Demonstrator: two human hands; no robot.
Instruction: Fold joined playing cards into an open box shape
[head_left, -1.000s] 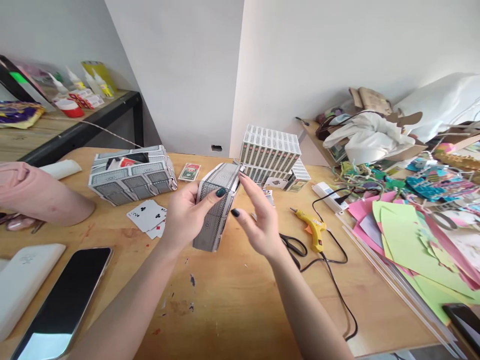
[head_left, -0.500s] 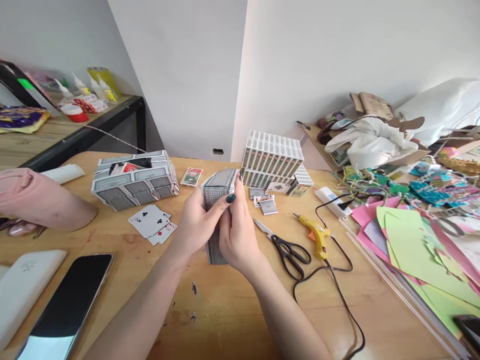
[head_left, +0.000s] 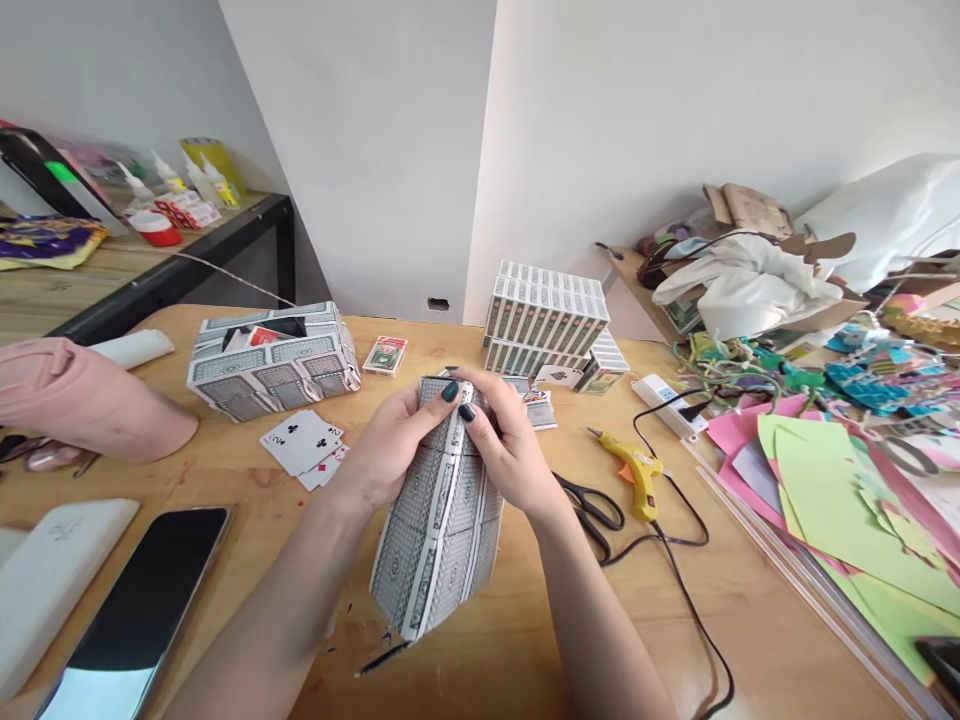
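Between both hands is a box made of playing cards (head_left: 439, 525), its grey patterned card backs facing out and one long edge toward me. My left hand (head_left: 401, 435) grips its far end from the left, thumb pressed near the edge. From the right, my right hand (head_left: 510, 440) is wrapped round the same end, its thumb close to the left one. Left of the hands lie some loose playing cards (head_left: 298, 445). A similar card-covered box (head_left: 274, 365) with an open top stands behind them. Black-handled scissors (head_left: 596, 510) are partly hidden by my right hand.
A yellow glue gun (head_left: 637, 470) with a black cord lies on the right. Stacked card packs (head_left: 547, 320) stand at the back, with a single card pack (head_left: 386, 355) to their left. A phone (head_left: 142, 610) and a pink case (head_left: 97, 400) lie left; coloured paper (head_left: 840, 500) lies right.
The card box has been turned and tilted, so its long edge and two long sides now show. Both hands have shifted to its far end, and my right hand now covers the scissors' blades.
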